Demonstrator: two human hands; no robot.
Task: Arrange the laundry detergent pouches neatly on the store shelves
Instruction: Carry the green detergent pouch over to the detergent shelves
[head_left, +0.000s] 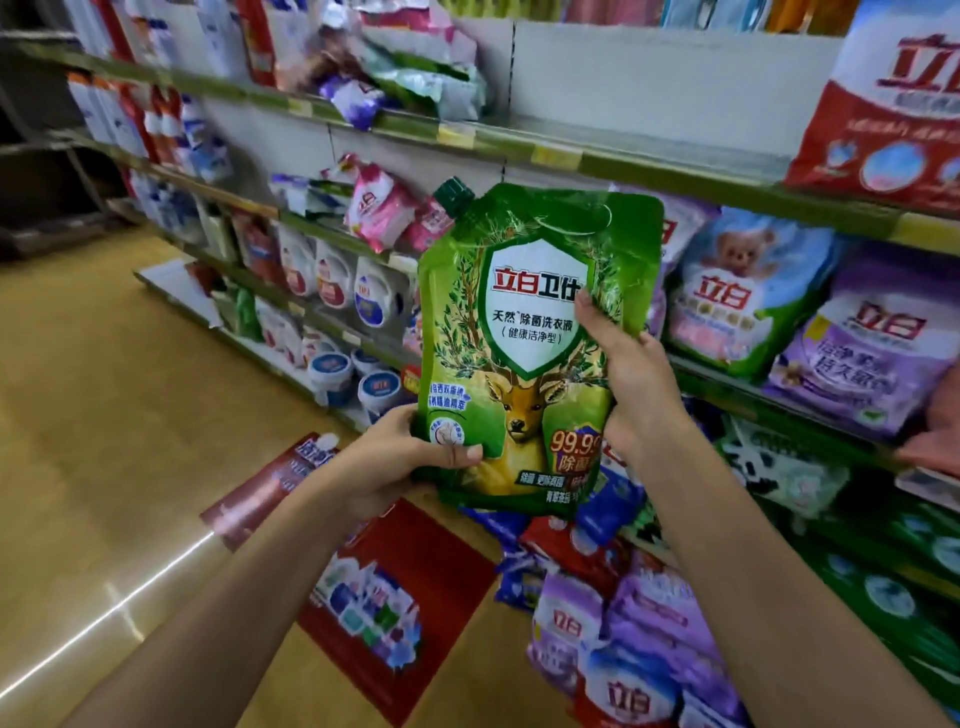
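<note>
Between both hands the green detergent pouch (530, 343) hangs upright, left hand (410, 457) pinching its bottom corner, right hand (631, 379) gripping its side; best keep the label outward and stand it squarely in the bare shelf (649, 156) gap above.

Green pouch (524, 343) reads 立白卫仕 — 天然除菌洗衣液 — 99.9.

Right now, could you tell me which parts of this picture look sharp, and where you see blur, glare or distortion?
Head view: the green pouch held in both hands is sharp, its print readable; the far shelves at left are blurred; a bright streak of glare crosses the floor; wide-angle distortion bends the shelf edges.
</note>
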